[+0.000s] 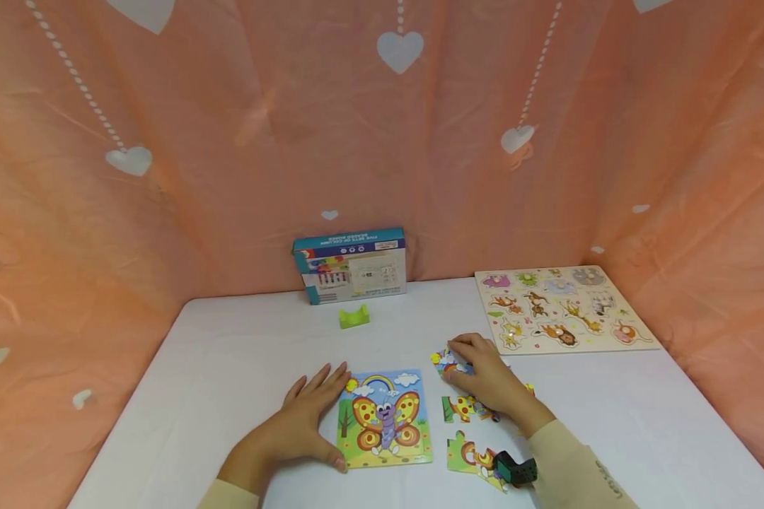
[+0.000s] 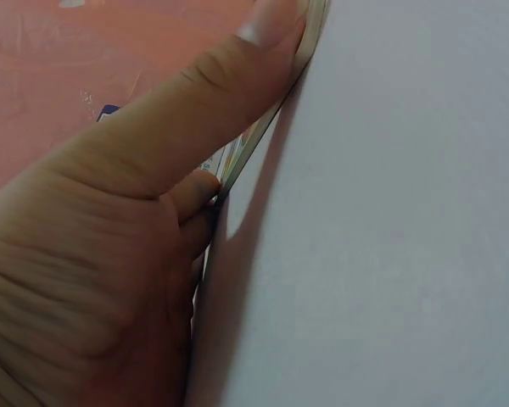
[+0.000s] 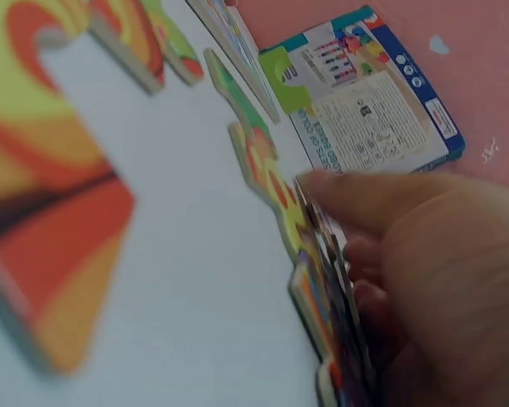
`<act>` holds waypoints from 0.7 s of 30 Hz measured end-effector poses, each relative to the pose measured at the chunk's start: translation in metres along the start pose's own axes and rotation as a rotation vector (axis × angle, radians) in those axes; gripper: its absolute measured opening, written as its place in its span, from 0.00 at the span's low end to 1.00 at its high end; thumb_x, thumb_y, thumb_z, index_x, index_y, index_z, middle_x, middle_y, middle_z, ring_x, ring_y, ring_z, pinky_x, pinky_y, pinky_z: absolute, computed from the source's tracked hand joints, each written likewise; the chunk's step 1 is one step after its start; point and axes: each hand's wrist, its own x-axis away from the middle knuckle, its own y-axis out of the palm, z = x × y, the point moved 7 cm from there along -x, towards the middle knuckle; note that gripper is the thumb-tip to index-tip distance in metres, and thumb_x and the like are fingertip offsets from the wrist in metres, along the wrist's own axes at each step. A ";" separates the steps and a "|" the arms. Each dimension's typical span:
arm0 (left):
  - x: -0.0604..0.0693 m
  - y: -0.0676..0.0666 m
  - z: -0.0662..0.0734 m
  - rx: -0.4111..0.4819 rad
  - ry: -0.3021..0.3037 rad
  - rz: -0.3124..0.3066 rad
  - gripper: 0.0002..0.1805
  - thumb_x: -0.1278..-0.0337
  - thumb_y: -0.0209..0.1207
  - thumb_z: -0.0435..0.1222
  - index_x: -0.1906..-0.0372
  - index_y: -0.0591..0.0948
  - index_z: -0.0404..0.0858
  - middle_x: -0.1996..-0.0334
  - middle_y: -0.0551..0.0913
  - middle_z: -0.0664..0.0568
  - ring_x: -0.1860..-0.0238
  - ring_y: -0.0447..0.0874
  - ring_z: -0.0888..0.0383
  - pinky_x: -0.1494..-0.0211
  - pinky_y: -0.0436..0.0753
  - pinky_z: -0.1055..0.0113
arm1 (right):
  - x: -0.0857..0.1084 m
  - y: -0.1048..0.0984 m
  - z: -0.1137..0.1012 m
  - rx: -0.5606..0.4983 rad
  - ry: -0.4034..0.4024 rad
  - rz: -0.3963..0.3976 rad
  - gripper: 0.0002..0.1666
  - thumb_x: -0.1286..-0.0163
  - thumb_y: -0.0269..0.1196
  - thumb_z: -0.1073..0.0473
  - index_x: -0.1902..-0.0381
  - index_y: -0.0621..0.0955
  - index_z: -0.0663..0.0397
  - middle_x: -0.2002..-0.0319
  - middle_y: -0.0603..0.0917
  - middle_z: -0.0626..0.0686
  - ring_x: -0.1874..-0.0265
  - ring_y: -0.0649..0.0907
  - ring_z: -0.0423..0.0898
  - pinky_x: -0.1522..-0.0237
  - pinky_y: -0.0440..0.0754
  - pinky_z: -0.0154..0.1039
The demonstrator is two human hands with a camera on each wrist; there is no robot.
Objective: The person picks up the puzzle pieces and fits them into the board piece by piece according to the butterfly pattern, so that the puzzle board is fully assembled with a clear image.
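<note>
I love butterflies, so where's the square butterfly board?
In the head view, the butterfly board lies low, near the middle, between the left hand at its left edge and loose puzzle pieces.

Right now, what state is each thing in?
Butterfly board: flat, whole picture showing.
Puzzle pieces: lying right of that board, off it.
Left hand: fingers spread, touching the butterfly board's left edge.
Right hand: over the upper pieces; grip unclear.
Animal board: flat, figures across its face.
Box: standing, lettering upside down.
Green holder: hollow side up.
</note>
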 end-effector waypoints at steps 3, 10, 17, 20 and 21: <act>-0.001 0.000 0.001 -0.006 0.004 0.006 0.79 0.76 0.86 0.65 0.13 0.62 0.38 0.12 0.53 0.49 0.13 0.37 0.41 0.18 0.32 0.33 | -0.001 0.000 -0.003 0.034 -0.002 0.016 0.32 0.23 0.72 0.53 0.29 0.80 0.65 0.29 0.73 0.62 0.27 0.68 0.65 0.27 0.69 0.68; -0.002 0.001 -0.001 -0.011 -0.002 0.025 0.78 0.76 0.87 0.62 0.13 0.63 0.38 0.12 0.53 0.49 0.13 0.38 0.41 0.18 0.32 0.33 | -0.001 -0.004 0.001 -0.113 0.119 0.082 0.22 0.27 0.76 0.58 0.41 0.82 0.58 0.41 0.80 0.56 0.41 0.76 0.56 0.36 0.75 0.59; -0.001 0.000 0.000 -0.016 0.003 0.036 0.77 0.74 0.87 0.62 0.14 0.63 0.37 0.13 0.54 0.49 0.13 0.39 0.41 0.18 0.32 0.34 | 0.000 -0.007 0.001 -0.302 0.180 0.120 0.19 0.25 0.73 0.63 0.40 0.85 0.58 0.55 0.85 0.50 0.55 0.82 0.49 0.47 0.80 0.46; 0.000 0.000 0.000 -0.012 0.011 0.040 0.77 0.74 0.87 0.62 0.14 0.63 0.37 0.13 0.55 0.47 0.13 0.39 0.40 0.18 0.32 0.33 | 0.002 -0.007 0.001 -0.344 0.201 0.108 0.16 0.24 0.72 0.61 0.41 0.88 0.57 0.54 0.86 0.49 0.54 0.83 0.47 0.48 0.81 0.43; 0.000 0.001 0.000 -0.013 0.012 0.041 0.77 0.74 0.87 0.62 0.14 0.63 0.37 0.13 0.55 0.47 0.13 0.40 0.40 0.18 0.33 0.33 | 0.003 -0.007 0.000 -0.364 0.204 0.106 0.14 0.24 0.72 0.61 0.44 0.89 0.56 0.54 0.87 0.50 0.55 0.83 0.48 0.50 0.81 0.41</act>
